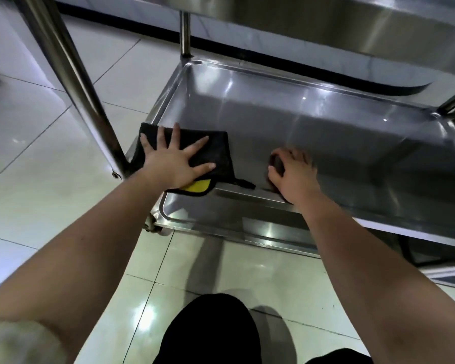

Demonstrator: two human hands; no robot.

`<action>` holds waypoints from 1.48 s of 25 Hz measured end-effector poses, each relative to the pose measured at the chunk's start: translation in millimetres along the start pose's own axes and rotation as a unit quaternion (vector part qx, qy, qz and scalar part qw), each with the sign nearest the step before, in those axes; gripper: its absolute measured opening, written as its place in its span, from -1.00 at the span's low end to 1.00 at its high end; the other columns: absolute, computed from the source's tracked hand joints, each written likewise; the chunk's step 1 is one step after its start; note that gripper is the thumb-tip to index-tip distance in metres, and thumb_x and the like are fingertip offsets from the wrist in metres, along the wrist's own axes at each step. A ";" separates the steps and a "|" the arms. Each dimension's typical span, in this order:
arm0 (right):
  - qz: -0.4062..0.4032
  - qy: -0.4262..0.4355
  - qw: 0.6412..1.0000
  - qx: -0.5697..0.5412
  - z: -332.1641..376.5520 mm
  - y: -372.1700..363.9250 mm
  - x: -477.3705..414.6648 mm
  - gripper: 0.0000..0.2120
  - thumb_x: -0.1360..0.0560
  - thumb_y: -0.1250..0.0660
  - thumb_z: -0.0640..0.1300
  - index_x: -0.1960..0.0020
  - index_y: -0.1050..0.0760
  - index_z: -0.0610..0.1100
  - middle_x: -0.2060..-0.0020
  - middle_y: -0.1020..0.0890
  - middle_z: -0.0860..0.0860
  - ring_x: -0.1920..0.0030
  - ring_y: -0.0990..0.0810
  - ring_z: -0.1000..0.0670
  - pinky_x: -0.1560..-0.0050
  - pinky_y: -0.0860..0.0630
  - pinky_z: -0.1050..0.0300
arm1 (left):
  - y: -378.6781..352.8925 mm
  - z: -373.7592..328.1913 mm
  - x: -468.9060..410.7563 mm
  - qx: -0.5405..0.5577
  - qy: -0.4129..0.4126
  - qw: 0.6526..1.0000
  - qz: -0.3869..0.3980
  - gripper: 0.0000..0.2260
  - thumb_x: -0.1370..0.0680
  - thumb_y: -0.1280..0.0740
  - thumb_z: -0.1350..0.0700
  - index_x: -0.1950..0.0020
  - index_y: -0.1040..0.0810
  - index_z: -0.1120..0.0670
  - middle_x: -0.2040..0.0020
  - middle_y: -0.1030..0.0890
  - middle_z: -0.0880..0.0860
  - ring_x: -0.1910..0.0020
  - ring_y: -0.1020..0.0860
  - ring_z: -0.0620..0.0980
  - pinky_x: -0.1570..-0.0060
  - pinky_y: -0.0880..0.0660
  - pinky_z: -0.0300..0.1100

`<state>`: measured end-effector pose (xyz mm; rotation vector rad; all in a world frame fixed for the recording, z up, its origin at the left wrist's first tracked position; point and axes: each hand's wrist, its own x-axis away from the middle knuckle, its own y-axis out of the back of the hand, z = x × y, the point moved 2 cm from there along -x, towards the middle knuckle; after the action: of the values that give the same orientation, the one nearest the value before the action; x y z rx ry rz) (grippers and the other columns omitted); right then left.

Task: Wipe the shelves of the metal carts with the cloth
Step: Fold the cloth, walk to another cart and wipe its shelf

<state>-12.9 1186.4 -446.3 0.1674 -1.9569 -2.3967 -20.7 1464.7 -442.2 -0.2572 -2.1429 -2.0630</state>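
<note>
Head view, looking down at the bottom level of a steel cart.

- Cloth [217,145]: black, with a yellow underside showing at its near edge. It lies flat in the near-left corner of the lower shelf [326,137], overlapping the shelf's rim, just beside the cart's near-left post [71,74].
- Left hand [176,161]: palm down on the cloth, all 5 fingers [197,145] straight and spread wide apart, pressing it to the metal.
- Right hand [294,174]: well apart from the cloth, to its right, wrist across the shelf's near rim. Fingers bent and close together, tips down on the shelf surface. A dark patch sits under them; cannot tell whether it is a reflection or something gripped.
- Upper shelf [352,22]: overhangs at the top right of the view.
- Floor [50,179]: pale glossy tiles.
- 1 small caster [150,225] under the near-left corner.
- Dark trouser knee [213,332] low in view.
</note>
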 end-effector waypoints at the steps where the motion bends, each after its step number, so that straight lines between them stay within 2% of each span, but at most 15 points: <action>1: -0.003 0.001 1.000 0.004 -1.8 -0.7 1.5 -0.66 -0.55 -0.24 0.06 -0.30 -0.40 0.02 -0.31 -0.39 -0.06 -0.31 -0.29 -0.20 -0.24 -0.29 -0.11 | -5.2 -2.5 15.3 0.002 0.002 1.000 -0.006 -0.36 -0.41 0.18 -0.55 -0.46 0.22 -0.46 -0.59 0.23 0.10 -0.54 0.21 0.29 -0.39 0.24 0.40; 4: -0.005 0.002 1.000 0.011 -2.4 -4.6 2.7 -0.65 -0.56 -0.24 0.06 -0.32 -0.40 0.04 -0.36 -0.38 -0.03 -0.34 -0.27 -0.23 -0.25 -0.30 -0.15 | -8.8 -1.1 27.1 0.000 0.018 1.000 -0.012 -0.37 -0.42 0.18 -0.53 -0.47 0.21 -0.45 -0.60 0.23 0.11 -0.54 0.19 0.31 -0.39 0.22 0.41; 11: -0.012 -0.007 1.000 0.023 -1.2 -11.9 -2.6 -0.63 -0.57 -0.20 0.07 -0.36 -0.36 0.07 -0.39 -0.35 -0.02 -0.36 -0.26 -0.22 -0.30 -0.26 -0.17 | 15.6 0.9 -56.6 -0.015 0.000 1.000 0.004 -0.33 -0.39 0.16 -0.57 -0.46 0.22 -0.46 -0.60 0.24 0.07 -0.53 0.24 0.31 -0.35 0.24 0.47; 13: 0.002 -0.032 0.999 0.038 -2.3 -11.2 -3.6 -0.60 -0.58 -0.16 0.14 -0.40 -0.31 0.15 -0.44 -0.31 0.01 -0.41 -0.21 -0.24 -0.38 -0.13 -0.27 | 21.2 -10.1 -59.9 -0.011 -0.005 1.000 0.022 -0.33 -0.38 0.17 -0.57 -0.46 0.23 -0.46 -0.60 0.24 0.06 -0.53 0.25 0.30 -0.35 0.24 0.47; 14: 0.022 -0.053 0.997 0.048 -4.6 -11.2 -4.1 -0.57 -0.58 -0.12 0.20 -0.43 -0.25 0.22 -0.48 -0.25 0.05 -0.46 -0.14 -0.26 -0.42 0.02 -0.35 | 20.6 -15.5 -53.6 -0.010 -0.007 0.999 0.033 -0.33 -0.38 0.16 -0.57 -0.45 0.24 -0.46 -0.59 0.26 0.06 -0.53 0.26 0.31 -0.34 0.24 0.48; 16: 0.071 -0.083 0.992 0.068 -8.6 -12.5 -4.8 -0.51 -0.57 -0.01 0.32 -0.48 -0.07 0.34 -0.55 -0.09 0.13 -0.52 0.03 -0.32 -0.39 0.28 -0.43 | 9.8 -18.5 -29.3 -0.006 -0.013 0.999 0.051 -0.32 -0.38 0.13 -0.58 -0.45 0.26 -0.47 -0.58 0.30 0.05 -0.52 0.29 0.32 -0.34 0.27 0.48; 17: 0.089 -0.087 0.990 0.071 -7.9 -12.8 -4.5 -0.49 -0.57 0.03 0.35 -0.49 0.00 0.37 -0.56 -0.03 0.15 -0.52 0.09 -0.33 -0.39 0.31 -0.43 | 2.8 -15.6 -15.2 -0.002 -0.016 0.998 0.055 -0.33 -0.38 0.12 -0.57 -0.44 0.26 -0.48 -0.58 0.31 0.05 -0.51 0.29 0.32 -0.33 0.27 0.47; 20: 0.111 -0.062 0.990 0.062 -6.2 -9.7 -4.5 -0.48 -0.56 0.06 0.36 -0.50 0.05 0.38 -0.57 0.02 0.17 -0.53 0.12 -0.30 -0.45 0.23 -0.37 | -3.5 -3.5 13.6 0.009 -0.008 0.998 0.056 -0.35 -0.37 0.12 -0.58 -0.41 0.27 -0.52 -0.58 0.30 0.03 -0.53 0.28 0.29 -0.38 0.24 0.43; 23: 0.107 0.001 0.993 0.050 -51.3 5.2 6.8 -0.39 -0.52 0.05 0.42 -0.53 -0.02 0.30 -0.57 -0.06 0.15 -0.55 0.00 -0.17 -0.50 0.04 -0.21 | 1.6 -8.3 11.9 0.008 -0.007 0.999 0.048 -0.35 -0.36 0.12 -0.58 -0.41 0.25 -0.52 -0.59 0.28 0.03 -0.53 0.26 0.30 -0.37 0.22 0.44; 25: 0.083 -0.063 0.993 0.054 -113.6 18.6 22.3 -0.30 -0.45 0.13 0.50 -0.53 -0.04 0.27 -0.56 -0.12 0.12 -0.54 -0.07 -0.15 -0.49 -0.06 -0.20 | 1.8 -12.1 9.1 0.001 -0.009 0.999 0.038 -0.34 -0.34 0.14 -0.59 -0.40 0.25 -0.53 -0.59 0.27 0.02 -0.53 0.25 0.30 -0.37 0.21 0.45; 27: 0.104 -0.149 0.981 0.072 -155.5 25.0 36.1 -0.35 -0.47 0.16 0.45 -0.53 0.08 0.32 -0.58 -0.01 0.16 -0.55 0.02 -0.18 -0.48 -0.01 -0.28 | 0.9 -13.2 7.7 0.010 -0.003 0.999 0.051 -0.33 -0.33 0.15 -0.59 -0.40 0.27 -0.53 -0.59 0.28 0.02 -0.52 0.28 0.31 -0.35 0.23 0.47; 30: 0.131 -0.173 0.973 0.076 -154.7 22.1 37.2 -0.43 -0.56 0.12 0.37 -0.51 0.19 0.35 -0.57 0.14 0.19 -0.56 0.15 -0.19 -0.47 0.14 -0.34 | 0.1 -54.6 2.5 -0.007 -0.012 0.999 0.042 -0.31 -0.34 0.15 -0.59 -0.42 0.29 -0.50 -0.58 0.29 0.05 -0.51 0.28 0.34 -0.32 0.25 0.50; 34: 0.123 -0.171 0.975 0.070 -154.7 22.4 35.9 -0.44 -0.57 0.12 0.36 -0.52 0.19 0.34 -0.57 0.15 0.20 -0.56 0.18 -0.20 -0.46 0.18 -0.34 | -6.1 -188.1 -2.5 -0.013 -0.111 0.993 0.029 -0.31 -0.40 0.10 -0.57 -0.47 0.23 -0.44 -0.58 0.30 0.08 -0.49 0.32 0.37 -0.28 0.26 0.53; 37: 0.127 -0.174 0.975 0.059 -158.6 24.1 36.0 -0.44 -0.56 0.12 0.38 -0.51 0.18 0.36 -0.56 0.14 0.21 -0.56 0.18 -0.18 -0.47 0.19 -0.34 | -6.6 -215.4 -5.6 -0.011 -0.123 0.992 0.029 -0.30 -0.39 0.09 -0.58 -0.47 0.20 -0.45 -0.59 0.29 0.06 -0.49 0.34 0.35 -0.25 0.30 0.55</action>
<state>-32.0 1023.3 -456.0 -0.5029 -2.1019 -2.2644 -18.2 1249.1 -441.6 -0.5979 -2.2166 -2.1211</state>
